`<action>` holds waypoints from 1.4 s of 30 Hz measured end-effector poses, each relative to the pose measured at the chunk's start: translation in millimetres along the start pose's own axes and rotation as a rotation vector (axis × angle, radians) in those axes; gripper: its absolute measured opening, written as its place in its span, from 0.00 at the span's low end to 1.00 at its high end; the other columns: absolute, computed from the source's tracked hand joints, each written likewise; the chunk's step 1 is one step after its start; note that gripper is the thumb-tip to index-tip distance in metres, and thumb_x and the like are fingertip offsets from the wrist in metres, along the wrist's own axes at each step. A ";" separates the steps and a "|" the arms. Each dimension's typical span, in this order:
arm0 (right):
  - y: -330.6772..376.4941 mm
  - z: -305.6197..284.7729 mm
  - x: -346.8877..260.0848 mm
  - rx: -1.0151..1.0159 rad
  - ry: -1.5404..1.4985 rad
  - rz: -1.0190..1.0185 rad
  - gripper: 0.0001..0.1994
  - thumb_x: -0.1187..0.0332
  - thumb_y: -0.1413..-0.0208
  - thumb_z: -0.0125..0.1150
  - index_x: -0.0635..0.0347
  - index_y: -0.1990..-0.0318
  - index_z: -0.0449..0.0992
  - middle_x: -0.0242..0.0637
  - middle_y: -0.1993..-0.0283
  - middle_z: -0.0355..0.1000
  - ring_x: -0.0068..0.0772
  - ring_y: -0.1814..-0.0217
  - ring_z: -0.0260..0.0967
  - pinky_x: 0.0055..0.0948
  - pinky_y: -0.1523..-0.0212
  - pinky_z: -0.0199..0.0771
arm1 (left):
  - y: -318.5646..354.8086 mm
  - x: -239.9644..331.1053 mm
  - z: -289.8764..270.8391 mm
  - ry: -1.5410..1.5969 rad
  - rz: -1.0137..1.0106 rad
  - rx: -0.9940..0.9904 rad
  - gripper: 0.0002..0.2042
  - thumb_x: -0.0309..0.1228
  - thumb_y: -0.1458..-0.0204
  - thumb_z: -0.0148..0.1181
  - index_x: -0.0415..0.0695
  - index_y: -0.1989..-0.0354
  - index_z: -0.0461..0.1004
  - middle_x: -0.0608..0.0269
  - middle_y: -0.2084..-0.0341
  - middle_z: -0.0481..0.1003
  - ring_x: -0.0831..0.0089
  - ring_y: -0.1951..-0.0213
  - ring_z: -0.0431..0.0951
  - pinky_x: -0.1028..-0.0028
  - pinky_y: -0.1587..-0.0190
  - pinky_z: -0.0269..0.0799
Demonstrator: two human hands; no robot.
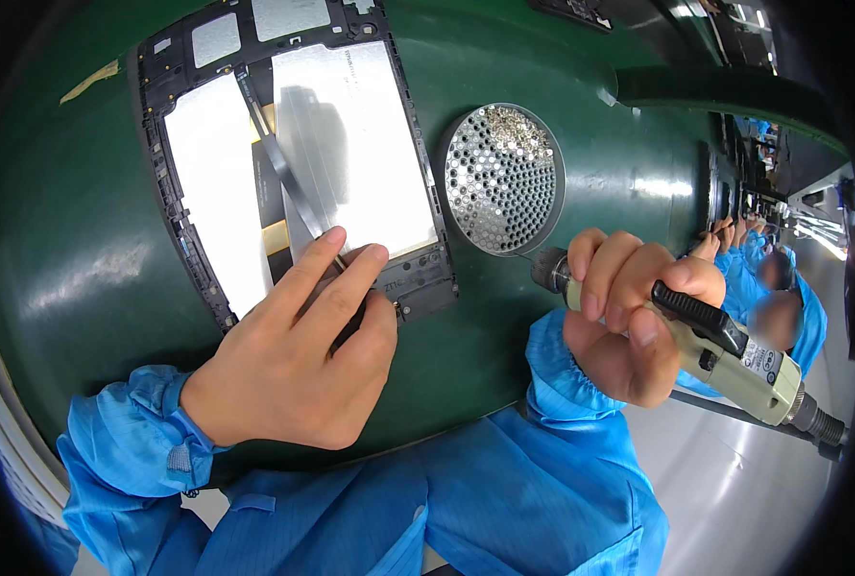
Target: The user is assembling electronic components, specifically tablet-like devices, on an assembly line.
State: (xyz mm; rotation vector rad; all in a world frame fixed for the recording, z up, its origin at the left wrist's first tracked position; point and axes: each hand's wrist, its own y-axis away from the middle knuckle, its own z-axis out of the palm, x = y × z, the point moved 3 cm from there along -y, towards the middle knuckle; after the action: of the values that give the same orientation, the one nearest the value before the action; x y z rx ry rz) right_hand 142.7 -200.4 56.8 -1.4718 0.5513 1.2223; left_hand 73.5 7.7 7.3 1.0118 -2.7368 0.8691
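A tablet's black inner frame with two large silver battery panels (374, 163) lies on the green work surface. My left hand (298, 360) rests over its near edge, fingers closed around what look like slim metal tweezers (294, 184). They slant away across the dark strip between the panels, and the fingers cover their near end. My right hand (614, 307) grips a pale green electric screwdriver (725, 360) with a black lever. Its knurled nose points left, just in front of a round screw tray (561, 178), with a thin bit showing near the rim.
Small screws (514, 125) are heaped at the tray's far side, with others sitting in its holes. A yellowish strip (89, 83) lies at the far left. Beyond the right side, other people in blue (806, 312) sit along the line. A dark curved bar (725, 91) spans the upper right.
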 end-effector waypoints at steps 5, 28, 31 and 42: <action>-1.3 2.5 -0.4 -0.088 0.094 -0.021 0.18 0.70 0.50 0.50 0.58 0.49 0.65 0.32 0.78 0.60 0.27 0.78 0.59 0.34 0.70 0.60 | 2.2 0.6 -3.0 0.027 -0.021 0.007 0.09 0.28 0.67 0.59 0.35 0.77 0.77 0.55 0.70 0.71 0.50 0.54 0.75 0.47 0.45 0.69; 5.0 -13.6 -4.6 0.061 0.036 -0.035 0.18 0.75 0.53 0.54 0.60 0.52 0.65 0.36 0.79 0.62 0.33 0.77 0.62 0.41 0.67 0.64 | -5.0 -8.4 -13.8 0.224 -0.168 -0.182 0.10 0.24 0.66 0.66 0.40 0.71 0.75 0.53 0.61 0.69 0.48 0.44 0.68 0.42 0.39 0.57; 5.7 -17.6 -1.8 0.104 0.020 -0.035 0.18 0.74 0.54 0.54 0.61 0.52 0.65 0.37 0.79 0.62 0.33 0.77 0.62 0.41 0.67 0.64 | -1.5 -9.1 -11.4 0.232 -0.218 -0.182 0.12 0.25 0.65 0.67 0.41 0.69 0.76 0.52 0.57 0.69 0.47 0.42 0.66 0.41 0.38 0.54; -10.7 -56.1 -7.8 0.208 0.108 -0.152 0.17 0.74 0.52 0.54 0.65 0.53 0.65 0.38 0.77 0.63 0.32 0.76 0.62 0.39 0.66 0.65 | 14.3 2.7 -15.9 -0.047 -0.289 -0.095 0.22 0.29 0.65 0.71 0.40 0.57 0.75 0.49 0.52 0.69 0.43 0.42 0.65 0.37 0.41 0.55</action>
State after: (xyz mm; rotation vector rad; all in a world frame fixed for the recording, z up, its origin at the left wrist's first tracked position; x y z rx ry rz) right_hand 170.6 -250.6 61.6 -1.3821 0.6084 0.9419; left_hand 60.9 23.7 14.4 1.3772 -2.5488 0.6703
